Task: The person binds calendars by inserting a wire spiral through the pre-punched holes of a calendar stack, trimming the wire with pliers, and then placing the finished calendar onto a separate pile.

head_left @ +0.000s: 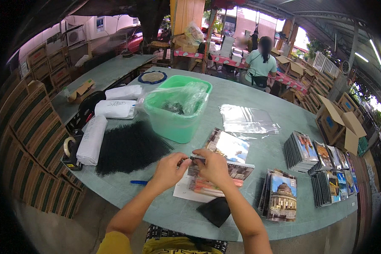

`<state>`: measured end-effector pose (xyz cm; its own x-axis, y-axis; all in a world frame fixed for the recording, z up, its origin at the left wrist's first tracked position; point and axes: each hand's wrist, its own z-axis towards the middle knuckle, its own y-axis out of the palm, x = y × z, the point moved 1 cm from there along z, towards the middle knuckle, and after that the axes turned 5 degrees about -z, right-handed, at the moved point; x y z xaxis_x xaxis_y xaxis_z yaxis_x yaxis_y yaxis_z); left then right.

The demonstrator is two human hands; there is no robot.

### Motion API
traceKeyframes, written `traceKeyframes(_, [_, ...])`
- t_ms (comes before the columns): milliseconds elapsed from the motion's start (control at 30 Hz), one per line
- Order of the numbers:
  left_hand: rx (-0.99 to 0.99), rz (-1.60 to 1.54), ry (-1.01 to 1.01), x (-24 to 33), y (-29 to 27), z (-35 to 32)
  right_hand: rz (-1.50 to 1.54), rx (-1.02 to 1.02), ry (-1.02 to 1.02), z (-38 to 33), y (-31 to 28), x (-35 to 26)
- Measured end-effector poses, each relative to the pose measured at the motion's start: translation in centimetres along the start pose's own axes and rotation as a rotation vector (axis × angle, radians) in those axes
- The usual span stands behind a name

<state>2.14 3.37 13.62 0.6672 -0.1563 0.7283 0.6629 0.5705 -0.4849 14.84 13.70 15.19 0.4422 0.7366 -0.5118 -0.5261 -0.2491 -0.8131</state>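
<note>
Fingers (184,161) of two hands are held close together, their tips nearly meeting, at the left end of one notebook (241,170). Its edge is pinched by the right hand (213,167); the left hand (167,170) is curled narrow, but whether anything thin is gripped there cannot be told. Just beyond the fingers, one bright picture cover (233,146) is seen (whether it belongs to the same notebook is not clear). Nearer than the fingers, an orange-red cover (205,185) is partly hidden by the right hand and forearm, and one white sheet (184,190) is overlapped by it.

To the left of the fingers, three white rolls (115,109), one tape dispenser (75,148) and one blue pen (138,182) are counted, the pen partly masked by the left wrist. Black strands (131,146) are heaped there, too many to be counted. Beyond the fingers, one green bin (173,127) is partly draped by a clear bag (194,99); clear sleeves (247,119) are blurred together by glare.

To the right, two nearer stacks, a close stack (281,197) and a farther stack (301,152), are told apart; those behind are overlapped. Below the fingers, one black item (214,211) is partly covered by the right forearm, its kind uncertain.
</note>
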Motion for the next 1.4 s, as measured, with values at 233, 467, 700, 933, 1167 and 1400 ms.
traceKeyframes(233, [0.034, 0.095, 0.038, -1.5, 1.0, -0.5, 0.008, 0.08, -0.121, -0.1, 0.0, 0.0])
traceKeyframes(467, [-0.211, -0.673, -0.606, -1.6, 0.7, -0.5, -0.018, 0.088, -0.182, -0.6, -0.2, -0.3])
traceKeyframes(700, [-0.295, -0.641, -0.612, -1.6, -0.5, -1.7, -0.226, 0.086, -0.206, -0.9, 0.3, 0.6])
traceKeyframes(933, [-0.194, -0.311, -0.295, -1.5, 0.3, -1.8, -0.358, 0.025, -0.163, -0.5, 0.5, 0.4])
traceKeyframes(1167, [0.039, -0.155, -0.025, -0.6, 1.6, -1.3, -0.304, 0.093, -0.121, -0.4, 0.5, -0.1])
traceKeyframes(1400, [0.08, 0.042, -0.003, -1.1, 2.0, -1.1, -0.045, 0.148, -0.125, -0.9, 0.3, 0.0])
